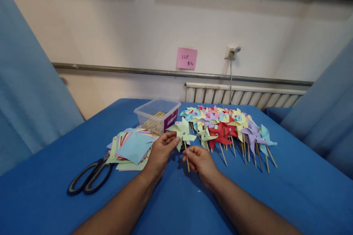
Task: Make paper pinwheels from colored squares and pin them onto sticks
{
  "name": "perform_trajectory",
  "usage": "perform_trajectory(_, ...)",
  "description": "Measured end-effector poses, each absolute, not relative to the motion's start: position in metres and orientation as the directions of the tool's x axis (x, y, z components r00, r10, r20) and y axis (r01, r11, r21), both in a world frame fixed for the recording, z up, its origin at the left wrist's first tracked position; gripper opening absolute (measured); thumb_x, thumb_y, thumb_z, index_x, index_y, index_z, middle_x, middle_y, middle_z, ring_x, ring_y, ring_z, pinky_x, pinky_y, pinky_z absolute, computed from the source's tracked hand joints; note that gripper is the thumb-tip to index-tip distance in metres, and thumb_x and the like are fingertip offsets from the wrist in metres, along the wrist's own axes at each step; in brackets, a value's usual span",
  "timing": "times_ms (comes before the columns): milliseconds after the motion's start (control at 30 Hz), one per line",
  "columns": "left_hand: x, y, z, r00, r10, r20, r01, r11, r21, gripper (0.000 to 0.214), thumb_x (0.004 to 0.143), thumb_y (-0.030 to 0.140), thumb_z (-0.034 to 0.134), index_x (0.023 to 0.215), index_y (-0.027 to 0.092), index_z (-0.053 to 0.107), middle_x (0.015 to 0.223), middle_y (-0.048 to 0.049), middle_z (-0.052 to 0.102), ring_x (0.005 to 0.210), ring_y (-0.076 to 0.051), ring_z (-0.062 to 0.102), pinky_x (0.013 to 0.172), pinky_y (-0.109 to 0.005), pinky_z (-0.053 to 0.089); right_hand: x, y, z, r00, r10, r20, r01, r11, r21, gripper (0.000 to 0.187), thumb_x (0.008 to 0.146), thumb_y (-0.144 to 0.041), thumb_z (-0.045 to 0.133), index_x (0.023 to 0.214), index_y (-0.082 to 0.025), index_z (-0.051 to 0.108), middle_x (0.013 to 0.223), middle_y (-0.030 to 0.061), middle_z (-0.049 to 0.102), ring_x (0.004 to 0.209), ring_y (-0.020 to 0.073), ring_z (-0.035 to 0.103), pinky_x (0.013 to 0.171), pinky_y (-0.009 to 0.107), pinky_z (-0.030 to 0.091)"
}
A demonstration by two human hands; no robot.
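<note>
Pinwheel (183, 130), pale green, is held up by both hands over the middle of the blue table (171, 209), its vanes (180, 126) uppermost and its stick (188, 164) slanting down. Through the head camera I see the left hand (162, 149) pinching the near left of the paper between thumb and fingers, while the right hand (200, 161) has thumb and forefinger closed on the stick just under the vanes. I judge it very light, the paper soft and easily creased or torn around the pin (184, 133), the stick thin, stiff and not slippery. I would grip it by the stick and touch the paper only lightly, near the centre. To the right lie more pinwheels (222, 132); to the left, a paper stack (135, 147) beside scissors (96, 169), with a tub (171, 119) behind.
</note>
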State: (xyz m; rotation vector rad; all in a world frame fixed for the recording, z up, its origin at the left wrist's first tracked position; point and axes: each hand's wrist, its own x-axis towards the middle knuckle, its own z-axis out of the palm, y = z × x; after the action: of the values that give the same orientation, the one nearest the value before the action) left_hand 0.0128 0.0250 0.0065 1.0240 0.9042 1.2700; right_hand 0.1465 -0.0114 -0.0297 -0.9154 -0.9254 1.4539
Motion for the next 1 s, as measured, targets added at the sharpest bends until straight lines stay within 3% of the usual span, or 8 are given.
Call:
perform_trajectory(133,0.0126,0.0218,0.0088,0.233,0.972,-0.002,-0.393,0.096,0.915,0.026,0.073,0.029,0.069,0.094,0.014,0.063,0.084,-0.0045,0.067,0.073,-0.014,0.060,0.071,-0.027,0.047,0.1471,-0.0113,-0.0310,-0.065,0.998,-0.025,-0.380,-0.048,-0.924,0.035,0.069,-0.047,0.069,0.076,-0.014,0.061,0.062,0.0000,0.063,0.034,0.0020,0.035,0.035,0.018,0.021)
perform_trajectory(333,0.0128,0.0199,0.0107,0.299,0.954,-0.008,-0.401,0.134,0.906,0.016,0.076,0.028,0.067,0.083,0.014,0.063,0.074,-0.0030,0.064,0.068,-0.013,0.058,0.066,-0.024,0.046,0.1454,-0.0119,-0.0285,-0.050,0.999,0.006,-0.332,-0.011,-0.943,0.033,0.068,-0.045,0.069,0.073,-0.014,0.061,0.060,-0.0003,0.063,0.034,0.0022,0.036,0.035,0.018,0.022)
perform_trajectory(467,0.0121,0.0208,0.0099,0.364,0.931,0.015,-0.437,0.156,0.886,0.021,0.082,0.034,0.059,0.079,0.014,0.062,0.073,-0.0043,0.063,0.068,-0.014,0.058,0.064,-0.025,0.045,0.1455,-0.0119,-0.0285,-0.040,0.999,-0.004,-0.356,-0.018,-0.934,0.032,0.068,-0.045,0.069,0.073,-0.014,0.060,0.059,-0.0009,0.062,0.034,0.0021,0.035,0.035,0.017,0.022)
perform_trajectory(1000,0.0133,0.0207,0.0064,0.332,0.940,-0.081,-0.450,0.234,0.862,0.016,0.074,0.028,0.069,0.078,0.014,0.061,0.067,-0.0011,0.062,0.062,-0.012,0.058,0.061,-0.024,0.046,0.1440,-0.0136,-0.0265,-0.045,0.999,0.006,-0.305,-0.008,-0.952,0.037,0.066,-0.049,0.069,0.070,-0.015,0.057,0.058,-0.0010,0.062,0.034,0.0027,0.037,0.034,0.017,0.022)
